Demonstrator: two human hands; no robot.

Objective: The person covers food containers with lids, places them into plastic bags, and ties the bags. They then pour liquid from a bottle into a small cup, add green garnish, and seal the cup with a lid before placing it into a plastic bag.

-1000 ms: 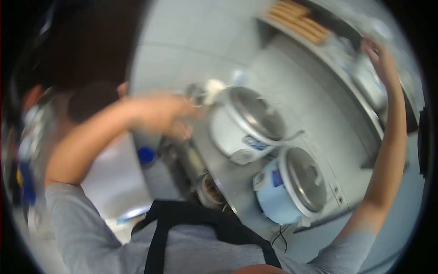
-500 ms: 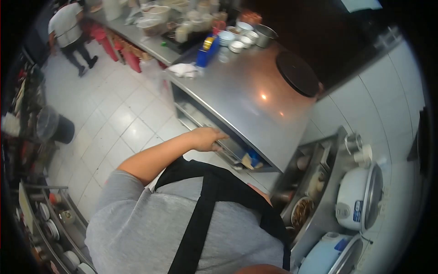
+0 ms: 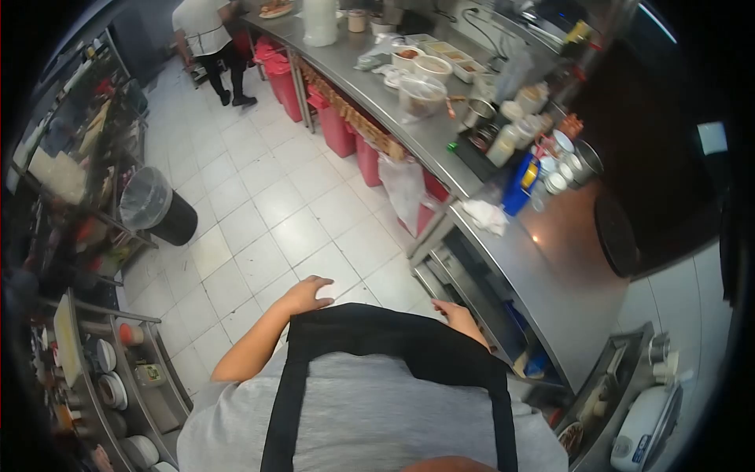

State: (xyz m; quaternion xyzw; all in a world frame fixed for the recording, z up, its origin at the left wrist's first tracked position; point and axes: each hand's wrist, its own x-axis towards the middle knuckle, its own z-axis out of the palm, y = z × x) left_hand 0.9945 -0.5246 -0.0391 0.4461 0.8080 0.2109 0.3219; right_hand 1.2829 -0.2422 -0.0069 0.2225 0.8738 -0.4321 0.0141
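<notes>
My left hand [image 3: 309,296] hangs in front of the black apron [image 3: 350,326], over the tiled floor. Its thumb and fingers are apart, with nothing between them. On the other side, my right hand [image 3: 456,316] is beside the open-sided shelf of a steel counter [image 3: 570,287]. The fingers of this hand point forward and look loosely spread and bare. A crumpled white cloth [image 3: 485,216] lies on the counter's near corner, beyond my right hand. Next to the cloth stands a blue tape dispenser [image 3: 519,185].
A black bin [image 3: 174,223] with a clear liner stands on the left floor. Red bins [image 3: 336,130] line the underside of the long worktop [image 3: 373,94], which carries tubs and bottles. Another person [image 3: 206,35] stands at the far end. Shelves [image 3: 161,409] with dishes are at lower left.
My view has swung left along the aisle. My left hand has come away from the counter's edge to above the floor, and my right hand has come into sight.
</notes>
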